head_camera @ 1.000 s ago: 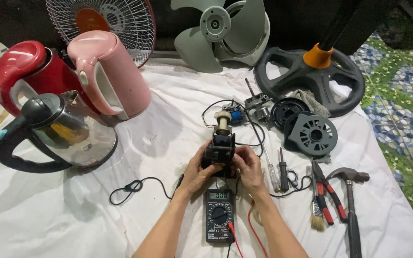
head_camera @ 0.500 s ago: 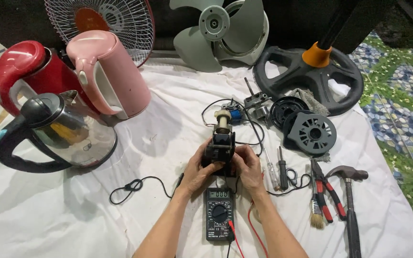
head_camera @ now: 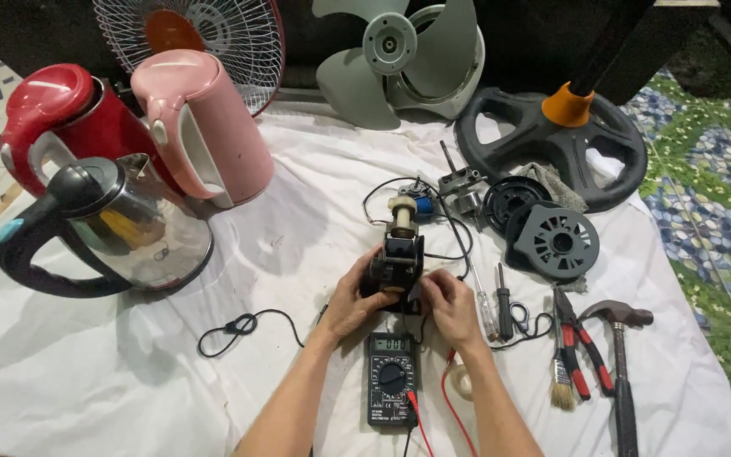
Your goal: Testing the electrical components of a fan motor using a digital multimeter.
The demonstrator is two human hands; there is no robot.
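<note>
Over on the left of the white cloth (head_camera: pixel 129 389) we've got three kettles bunched together: a glossy red plastic kettle (head_camera: pixel 61 127), a pale pink plastic kettle (head_camera: pixel 209 127) right beside it, and in front a clear glass kettle with a black handle and lid (head_camera: pixel 103 224). Behind them leans a round wire fan guard (head_camera: pixel 205 38).

Moving in, a loose black wire loop (head_camera: pixel 243 324) lies near our left hand (head_camera: pixel 353 300), which is wrapped around the left side of the small black fan motor with a cream shaft end (head_camera: pixel 398 254), holding it upright in the middle of the cloth. Just below sits the black digital multimeter (head_camera: pixel 392 377). Our right hand (head_camera: pixel 450 305) pinches at the motor's lower right side; whether it's gripping a probe there, we can't tell.

Further right: a grey three-blade fan propeller (head_camera: pixel 408 59) at the back, a black round fan base with an orange collar (head_camera: pixel 552 144), a dark grey motor cover (head_camera: pixel 556 241), red-handled pliers (head_camera: pixel 577 338) and a steel claw hammer (head_camera: pixel 619 355).
</note>
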